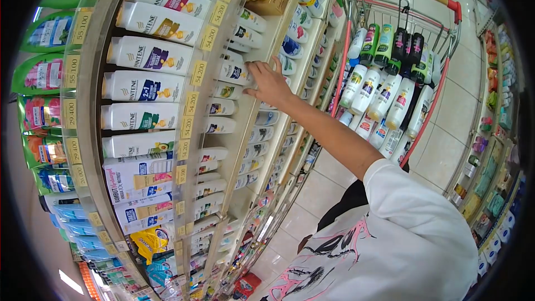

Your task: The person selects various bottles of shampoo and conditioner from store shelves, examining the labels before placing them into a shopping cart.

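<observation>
Head view: the right hand (269,83) reaches to the store shelf (245,108), its fingers (257,68) spread open and resting on a white shampoo bottle (234,71) that lies in the row there, gripping nothing. Farther right stands a red shopping cart (446,72) loaded with upright bottles (384,92). The left hand is out of sight.

PANTENE on white bottles (146,56), price tags (198,73) reading 54 200, 55 100
</observation>
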`<state>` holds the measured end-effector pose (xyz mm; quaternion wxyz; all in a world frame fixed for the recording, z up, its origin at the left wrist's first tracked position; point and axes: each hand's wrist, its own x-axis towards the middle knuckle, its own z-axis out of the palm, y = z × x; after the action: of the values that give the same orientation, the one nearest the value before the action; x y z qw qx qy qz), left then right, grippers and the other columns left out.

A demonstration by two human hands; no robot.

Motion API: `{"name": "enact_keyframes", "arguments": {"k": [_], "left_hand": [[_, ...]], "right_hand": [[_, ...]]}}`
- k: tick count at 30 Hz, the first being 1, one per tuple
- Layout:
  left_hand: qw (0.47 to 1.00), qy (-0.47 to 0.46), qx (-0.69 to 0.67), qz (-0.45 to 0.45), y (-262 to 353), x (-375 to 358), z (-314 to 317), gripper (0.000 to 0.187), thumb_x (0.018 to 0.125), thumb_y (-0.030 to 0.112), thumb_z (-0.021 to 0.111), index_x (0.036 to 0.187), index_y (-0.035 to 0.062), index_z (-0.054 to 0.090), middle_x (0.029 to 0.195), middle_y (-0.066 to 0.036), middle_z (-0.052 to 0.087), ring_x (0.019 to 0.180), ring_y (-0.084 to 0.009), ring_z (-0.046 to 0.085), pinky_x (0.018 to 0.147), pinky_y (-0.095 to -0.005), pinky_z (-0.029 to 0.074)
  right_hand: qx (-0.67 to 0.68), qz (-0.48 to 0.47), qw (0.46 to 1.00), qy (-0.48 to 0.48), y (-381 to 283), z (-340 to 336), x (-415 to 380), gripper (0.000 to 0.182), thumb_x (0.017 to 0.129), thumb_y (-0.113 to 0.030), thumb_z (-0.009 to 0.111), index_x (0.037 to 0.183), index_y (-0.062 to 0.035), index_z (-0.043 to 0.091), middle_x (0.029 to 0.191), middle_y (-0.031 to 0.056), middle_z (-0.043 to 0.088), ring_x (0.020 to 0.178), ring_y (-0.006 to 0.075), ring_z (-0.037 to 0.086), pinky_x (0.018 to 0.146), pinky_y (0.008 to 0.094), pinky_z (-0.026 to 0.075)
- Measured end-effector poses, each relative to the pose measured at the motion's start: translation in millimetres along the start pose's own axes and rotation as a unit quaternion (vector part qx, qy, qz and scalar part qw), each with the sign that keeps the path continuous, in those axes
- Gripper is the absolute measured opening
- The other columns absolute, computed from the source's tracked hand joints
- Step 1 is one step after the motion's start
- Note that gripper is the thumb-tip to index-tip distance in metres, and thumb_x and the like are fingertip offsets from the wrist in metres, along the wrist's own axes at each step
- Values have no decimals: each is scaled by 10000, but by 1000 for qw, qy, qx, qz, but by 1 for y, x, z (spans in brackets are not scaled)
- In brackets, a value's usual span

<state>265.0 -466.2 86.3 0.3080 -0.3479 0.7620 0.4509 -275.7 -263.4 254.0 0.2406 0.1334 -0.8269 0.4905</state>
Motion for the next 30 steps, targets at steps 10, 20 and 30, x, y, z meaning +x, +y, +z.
{"name": "enact_keyframes", "arguments": {"k": [10, 20, 30], "left_hand": [[1000, -25, -12, -9, 12, 28, 40, 428, 939, 260, 602, 1299, 41, 527, 1095, -125, 670, 995, -220, 643, 817, -330, 518], [995, -51, 84, 3, 19, 29, 110, 456, 934, 279, 607, 1313, 44, 514, 1140, -138, 662, 1054, -232, 637, 859, -344, 523], [975, 39, -218, -12, 206, 13, 242, 364, 1008, 255, 470, 1285, 24, 522, 1141, -140, 636, 1005, -246, 643, 808, -372, 531]], "right_hand": [[29, 8, 999, -40, 53, -119, -125, 412, 868, -249, 665, 1218, -58, 564, 1162, 140, 571, 1134, 308, 514, 1066, 468, 303], [-23, 114, 990, -78, 125, -284, -169, 136, 853, -107, 649, 975, -48, 636, 972, 100, 647, 978, 307, 590, 1039, 473, 366], [-4, 55, 968, -243, 197, -357, -106, 168, 868, -159, 662, 818, -2, 629, 795, 141, 610, 814, 337, 601, 756, 407, 467]]}}
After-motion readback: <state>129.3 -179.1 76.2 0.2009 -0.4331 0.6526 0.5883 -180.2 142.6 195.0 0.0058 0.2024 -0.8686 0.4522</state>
